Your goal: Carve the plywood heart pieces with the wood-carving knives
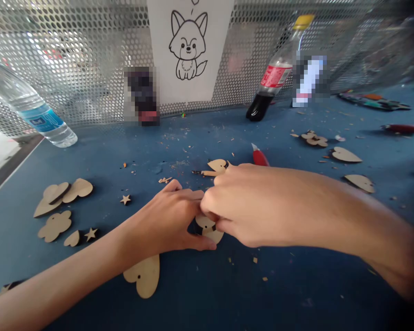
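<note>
My left hand (174,220) lies on the blue table top (227,294) with its fingers and thumb closed round a small wooden cut-out piece (210,230). My right hand (241,207) is closed in a pinch directly over the same piece and touches the left fingers; what its fingertips grip is hidden. A red-handled tool (259,156) pokes out just behind the right hand. Another small wooden cut-out (216,166) lies just beyond both hands.
Wooden hearts, a flower and stars (60,207) lie at left, a heart (145,276) under my left forearm, more hearts (347,155) at right. A water bottle (31,108) and cola bottle (272,82) lean on the perforated metal fence (89,55) with a fox drawing (188,46).
</note>
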Demonstrator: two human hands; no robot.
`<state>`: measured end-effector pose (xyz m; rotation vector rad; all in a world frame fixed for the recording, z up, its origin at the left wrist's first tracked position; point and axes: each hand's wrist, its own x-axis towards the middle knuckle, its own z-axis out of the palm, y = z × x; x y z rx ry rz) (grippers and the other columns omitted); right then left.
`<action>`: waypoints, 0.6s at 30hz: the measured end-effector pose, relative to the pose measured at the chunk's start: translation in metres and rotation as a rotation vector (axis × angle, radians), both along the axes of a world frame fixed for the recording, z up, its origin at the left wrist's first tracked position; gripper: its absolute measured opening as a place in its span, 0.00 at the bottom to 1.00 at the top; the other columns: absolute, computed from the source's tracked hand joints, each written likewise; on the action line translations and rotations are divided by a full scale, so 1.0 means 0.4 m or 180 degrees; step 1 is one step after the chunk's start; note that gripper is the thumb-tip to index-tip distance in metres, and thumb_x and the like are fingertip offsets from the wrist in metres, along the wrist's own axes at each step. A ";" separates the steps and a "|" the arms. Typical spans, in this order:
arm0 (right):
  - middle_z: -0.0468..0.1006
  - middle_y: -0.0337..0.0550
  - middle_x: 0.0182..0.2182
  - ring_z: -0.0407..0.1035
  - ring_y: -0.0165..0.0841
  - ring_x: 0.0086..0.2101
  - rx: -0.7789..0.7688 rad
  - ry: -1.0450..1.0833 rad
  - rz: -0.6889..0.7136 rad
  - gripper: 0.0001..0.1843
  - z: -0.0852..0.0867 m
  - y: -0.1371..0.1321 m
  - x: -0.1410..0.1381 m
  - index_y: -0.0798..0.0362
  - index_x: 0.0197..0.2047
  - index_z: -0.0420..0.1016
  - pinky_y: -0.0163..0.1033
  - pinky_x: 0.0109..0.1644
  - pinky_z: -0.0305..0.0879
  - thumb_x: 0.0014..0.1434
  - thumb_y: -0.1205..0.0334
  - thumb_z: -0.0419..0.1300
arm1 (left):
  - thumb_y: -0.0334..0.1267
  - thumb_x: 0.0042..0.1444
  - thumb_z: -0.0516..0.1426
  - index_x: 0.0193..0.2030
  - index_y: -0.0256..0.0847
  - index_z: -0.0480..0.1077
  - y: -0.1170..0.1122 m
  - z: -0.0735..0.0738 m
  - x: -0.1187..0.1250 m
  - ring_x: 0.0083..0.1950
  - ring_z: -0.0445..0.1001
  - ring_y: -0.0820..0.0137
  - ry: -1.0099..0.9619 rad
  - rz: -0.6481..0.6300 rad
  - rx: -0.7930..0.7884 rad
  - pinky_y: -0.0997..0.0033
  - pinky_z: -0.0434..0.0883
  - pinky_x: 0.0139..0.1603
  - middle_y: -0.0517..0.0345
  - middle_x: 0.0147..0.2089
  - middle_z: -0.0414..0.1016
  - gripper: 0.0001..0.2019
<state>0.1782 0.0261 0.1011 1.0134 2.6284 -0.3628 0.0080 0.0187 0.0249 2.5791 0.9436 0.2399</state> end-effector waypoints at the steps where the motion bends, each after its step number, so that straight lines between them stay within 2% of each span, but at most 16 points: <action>1: 0.67 0.36 0.13 0.61 0.29 0.19 -0.0114 -0.0116 -0.0048 0.15 -0.004 0.004 0.011 0.53 0.14 0.68 0.39 0.28 0.48 0.44 0.77 0.62 | 0.48 0.53 0.67 0.39 0.45 0.76 0.001 0.001 0.000 0.36 0.71 0.71 0.0027 0.0016 -0.0039 0.64 0.54 0.46 0.67 0.36 0.75 0.12; 3: 0.71 0.34 0.16 0.61 0.28 0.18 -0.0350 -0.0015 -0.0207 0.12 -0.017 0.009 0.042 0.51 0.21 0.72 0.37 0.27 0.48 0.50 0.76 0.59 | 0.49 0.52 0.67 0.38 0.43 0.75 0.003 0.004 0.001 0.35 0.70 0.72 0.0090 0.0038 -0.0076 0.65 0.54 0.46 0.67 0.36 0.74 0.14; 6: 0.71 0.31 0.16 0.61 0.26 0.17 -0.0759 0.0625 -0.0562 0.10 -0.053 0.011 0.101 0.49 0.26 0.74 0.35 0.26 0.52 0.57 0.69 0.58 | 0.51 0.51 0.68 0.35 0.41 0.73 0.006 0.004 0.003 0.35 0.70 0.73 0.0125 0.0058 -0.0073 0.65 0.55 0.46 0.67 0.37 0.73 0.17; 12: 0.75 0.33 0.22 0.65 0.26 0.21 -0.1308 0.1258 -0.0947 0.09 -0.134 -0.001 0.171 0.49 0.32 0.77 0.33 0.27 0.57 0.62 0.56 0.61 | 0.54 0.49 0.69 0.36 0.41 0.71 0.009 -0.003 0.001 0.38 0.71 0.71 0.0123 0.0034 -0.0073 0.66 0.54 0.45 0.68 0.36 0.73 0.20; 15: 0.78 0.33 0.25 0.65 0.25 0.23 -0.1186 0.1349 -0.0900 0.08 -0.126 -0.009 0.171 0.49 0.34 0.78 0.33 0.29 0.57 0.63 0.57 0.61 | 0.54 0.50 0.69 0.37 0.41 0.72 0.009 -0.002 -0.001 0.38 0.72 0.71 0.0126 0.0028 -0.0018 0.66 0.54 0.46 0.68 0.37 0.73 0.20; 18: 0.75 0.32 0.21 0.62 0.25 0.21 -0.0689 0.1000 -0.0532 0.10 -0.080 -0.016 0.139 0.49 0.29 0.77 0.35 0.29 0.53 0.61 0.67 0.59 | 0.53 0.51 0.68 0.38 0.41 0.73 0.006 0.004 -0.001 0.39 0.72 0.70 0.0169 0.0036 -0.0037 0.65 0.53 0.46 0.67 0.38 0.74 0.18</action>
